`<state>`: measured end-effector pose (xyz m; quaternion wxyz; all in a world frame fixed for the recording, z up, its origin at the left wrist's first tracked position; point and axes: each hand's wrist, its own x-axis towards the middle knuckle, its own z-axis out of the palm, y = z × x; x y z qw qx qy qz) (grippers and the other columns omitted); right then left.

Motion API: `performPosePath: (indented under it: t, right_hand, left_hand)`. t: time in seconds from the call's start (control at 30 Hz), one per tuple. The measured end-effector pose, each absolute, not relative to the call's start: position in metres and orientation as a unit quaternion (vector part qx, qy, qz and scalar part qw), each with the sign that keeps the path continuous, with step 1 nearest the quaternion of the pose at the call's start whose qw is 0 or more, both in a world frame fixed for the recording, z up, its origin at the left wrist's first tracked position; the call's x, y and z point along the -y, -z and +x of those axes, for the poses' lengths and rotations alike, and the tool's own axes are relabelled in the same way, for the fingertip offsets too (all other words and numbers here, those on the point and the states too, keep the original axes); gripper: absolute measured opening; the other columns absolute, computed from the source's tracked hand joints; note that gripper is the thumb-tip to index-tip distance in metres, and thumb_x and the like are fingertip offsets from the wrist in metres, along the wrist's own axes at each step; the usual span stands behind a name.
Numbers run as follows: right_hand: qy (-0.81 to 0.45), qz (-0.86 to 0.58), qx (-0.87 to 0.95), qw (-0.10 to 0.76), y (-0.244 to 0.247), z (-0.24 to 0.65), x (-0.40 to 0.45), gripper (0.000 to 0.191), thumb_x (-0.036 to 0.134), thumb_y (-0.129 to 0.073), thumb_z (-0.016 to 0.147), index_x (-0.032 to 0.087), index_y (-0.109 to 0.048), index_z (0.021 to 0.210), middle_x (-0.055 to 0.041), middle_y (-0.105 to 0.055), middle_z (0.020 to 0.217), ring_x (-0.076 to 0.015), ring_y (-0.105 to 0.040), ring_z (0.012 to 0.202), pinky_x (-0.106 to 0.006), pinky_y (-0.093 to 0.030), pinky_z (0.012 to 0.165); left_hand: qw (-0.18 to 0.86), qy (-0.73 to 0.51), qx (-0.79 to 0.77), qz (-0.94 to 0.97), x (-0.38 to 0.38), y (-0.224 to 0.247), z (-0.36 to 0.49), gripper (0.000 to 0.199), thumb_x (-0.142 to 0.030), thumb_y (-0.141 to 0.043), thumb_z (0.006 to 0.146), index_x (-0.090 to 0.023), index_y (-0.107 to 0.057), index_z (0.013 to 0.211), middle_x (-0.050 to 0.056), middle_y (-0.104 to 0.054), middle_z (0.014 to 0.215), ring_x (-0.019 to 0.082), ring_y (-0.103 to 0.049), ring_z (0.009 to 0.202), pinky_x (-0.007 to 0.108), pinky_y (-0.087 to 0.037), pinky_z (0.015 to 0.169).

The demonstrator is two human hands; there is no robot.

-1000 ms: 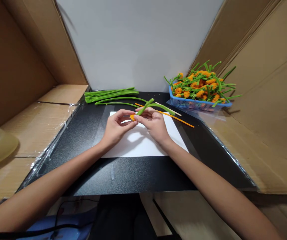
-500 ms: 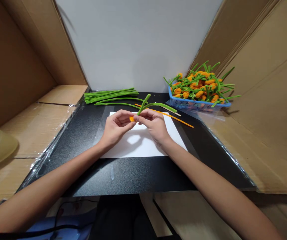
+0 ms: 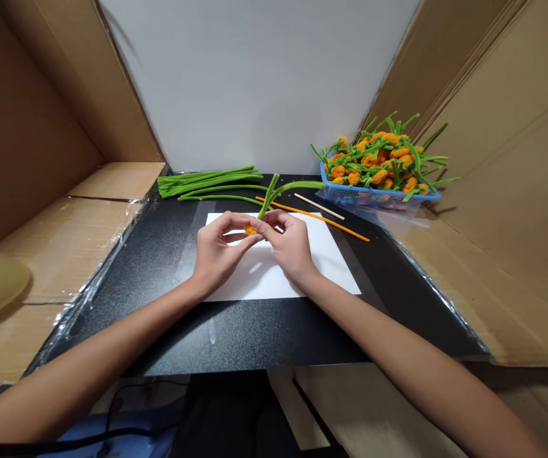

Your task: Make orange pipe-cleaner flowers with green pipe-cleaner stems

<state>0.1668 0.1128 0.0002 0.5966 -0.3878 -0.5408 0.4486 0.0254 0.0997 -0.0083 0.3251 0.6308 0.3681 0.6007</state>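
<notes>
Between my hands is a small orange pipe-cleaner piece (image 3: 250, 229), partly covered by my fingers. A green pipe cleaner (image 3: 297, 186) rises from it, with one short end upright and a long end arching to the right. My left hand (image 3: 219, 248) pinches the orange piece between thumb and fingertips from the left. From the other side, my right hand (image 3: 289, 245) is closed on the base of the green pipe cleaner, against the orange piece. Both hands are held above a white sheet of paper (image 3: 331, 280).
Green pipe cleaners (image 3: 207, 181) lie at the back left. An orange pipe cleaner (image 3: 321, 219) and a pale stick (image 3: 319, 207) lie behind my right hand. A blue basket (image 3: 374, 196) holds many orange-and-green pieces. A tape roll (image 3: 4, 283) sits left, on cardboard.
The orange piece has turned in my fingers and sits slightly lower. The green pipe cleaner's long end has swung up, uncovering more of the pale stick.
</notes>
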Motion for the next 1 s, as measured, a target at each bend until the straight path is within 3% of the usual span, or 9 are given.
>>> performPosePath:
  t: [0.27, 0.67, 0.77, 0.9, 1.0]
  right_hand:
    - [-0.506, -0.373, 0.524, 0.575, -0.0002, 0.1667, -0.1148, 0.04, 0.055, -0.081, 0.069, 0.018, -0.067, 0.074, -0.0013, -0.064, 0.074, -0.0134, -0.054, 0.067, -0.028, -0.046, 0.063]
    - [-0.417, -0.397, 0.545, 0.61, 0.0015, 0.1636, -0.112, 0.033, 0.049, -0.076, 0.076, 0.02, -0.063, 0.071, 0.0, -0.063, 0.071, -0.0143, -0.056, 0.068, -0.027, -0.044, 0.062]
    - [-0.401, -0.397, 0.552, 0.614, -0.001, 0.1648, -0.112, 0.031, 0.046, -0.077, 0.076, 0.021, -0.062, 0.066, 0.0009, -0.061, 0.069, -0.0141, -0.056, 0.066, -0.027, -0.043, 0.061]
    - [-0.412, -0.386, 0.564, 0.603, -0.0028, 0.1671, -0.1132, 0.032, 0.047, -0.076, 0.076, 0.021, -0.063, 0.064, 0.0011, -0.061, 0.068, -0.0143, -0.056, 0.065, -0.028, -0.046, 0.062]
    - [-0.42, -0.372, 0.569, 0.602, -0.0039, 0.1681, -0.1128, 0.03, 0.047, -0.076, 0.076, 0.021, -0.064, 0.066, 0.0011, -0.063, 0.069, -0.014, -0.057, 0.066, -0.028, -0.047, 0.063]
  left_hand:
    - [0.379, -0.622, -0.37, 0.577, -0.1019, 0.0072, 0.0259, 0.026, -0.028, -0.089, 0.067, -0.015, -0.073, 0.084, 0.007, -0.076, 0.095, 0.02, -0.073, 0.088, 0.035, -0.063, 0.082]
    - [0.43, -0.608, -0.363, 0.56, -0.1039, 0.0073, 0.0245, 0.018, -0.023, -0.084, 0.069, -0.016, -0.068, 0.07, 0.006, -0.077, 0.092, 0.019, -0.073, 0.083, 0.036, -0.059, 0.084]
    - [0.436, -0.602, -0.358, 0.566, -0.1055, 0.0093, 0.0236, 0.02, -0.025, -0.084, 0.07, -0.018, -0.067, 0.077, 0.004, -0.075, 0.088, 0.018, -0.072, 0.086, 0.036, -0.058, 0.087]
    - [0.462, -0.595, -0.351, 0.555, -0.108, 0.0119, 0.0238, 0.033, -0.03, -0.084, 0.071, -0.021, -0.065, 0.097, 0.003, -0.072, 0.098, 0.018, -0.07, 0.093, 0.034, -0.059, 0.087]
    - [0.488, -0.594, -0.339, 0.542, -0.1081, 0.0123, 0.0246, 0.03, -0.032, -0.081, 0.076, -0.021, -0.065, 0.098, 0.004, -0.07, 0.102, 0.018, -0.07, 0.094, 0.034, -0.06, 0.086]
